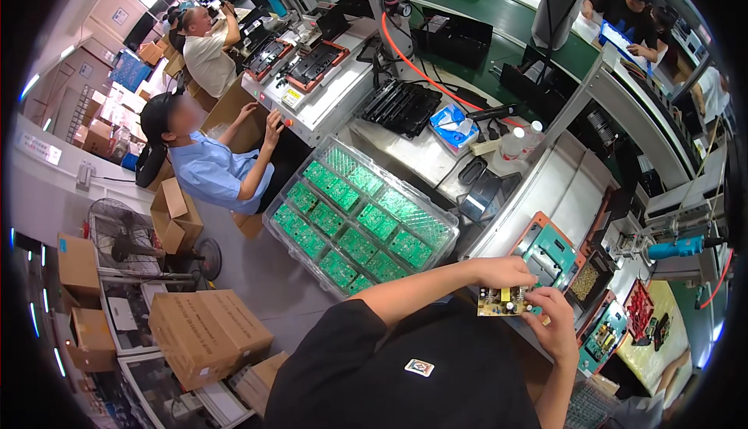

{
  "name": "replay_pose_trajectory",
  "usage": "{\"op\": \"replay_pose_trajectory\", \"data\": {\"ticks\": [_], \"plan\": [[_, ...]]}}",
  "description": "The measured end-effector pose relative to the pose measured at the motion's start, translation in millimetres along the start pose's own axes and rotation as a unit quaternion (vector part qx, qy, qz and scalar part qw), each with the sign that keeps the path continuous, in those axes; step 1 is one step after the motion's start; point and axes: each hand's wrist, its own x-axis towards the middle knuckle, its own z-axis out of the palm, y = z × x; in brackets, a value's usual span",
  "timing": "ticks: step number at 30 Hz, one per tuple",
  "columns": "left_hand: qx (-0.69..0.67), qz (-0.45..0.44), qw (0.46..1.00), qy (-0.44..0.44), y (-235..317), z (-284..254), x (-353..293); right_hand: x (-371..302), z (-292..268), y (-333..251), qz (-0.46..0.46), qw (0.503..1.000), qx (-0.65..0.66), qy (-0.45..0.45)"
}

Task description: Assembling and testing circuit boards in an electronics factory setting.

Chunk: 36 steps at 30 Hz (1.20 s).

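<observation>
A tan circuit board (489, 306) with a yellow transformer, dark capacitors and metal heat sinks is held just in front of my body. My left hand (502, 271) is closed over its far edge, knuckles up, the fingertips partly hidden. At the board's right end, my right hand (555, 321) has its thumb and fingers curled in and closed on the edge. Just beyond the hands lies a teal fixture (555, 248) in an orange frame on the white bench. To the left, a clear plastic tray (360, 151) holds several green circuit boards in rows.
Another teal fixture (610, 328) carries a board at the right, near a box of small parts (586, 282) and red-handled pieces (640, 304). A blue cylindrical tool (676, 249) is mounted above. Bottles (513, 143) stand farther back. A co-worker in blue (214, 165) sits left.
</observation>
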Motion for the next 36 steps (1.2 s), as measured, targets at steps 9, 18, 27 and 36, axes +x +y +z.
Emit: {"op": "replay_pose_trajectory", "data": {"ticks": [9,18,27,36], "plan": [[-0.109,0.015,0.989,0.096,24,7,7,-6,15,30,0.042,0.964,0.0,0.261],[-0.391,0.098,0.868,0.288,7,36,9,-3,38,38,0.036,0.952,-0.166,0.255],[0.011,0.053,0.906,0.421,-15,25,-60,8,51,45,-0.02,0.976,-0.075,0.203],[0.255,0.17,0.861,0.405,-37,-4,-49,32,55,84,0.01,0.965,-0.116,0.235]]}}
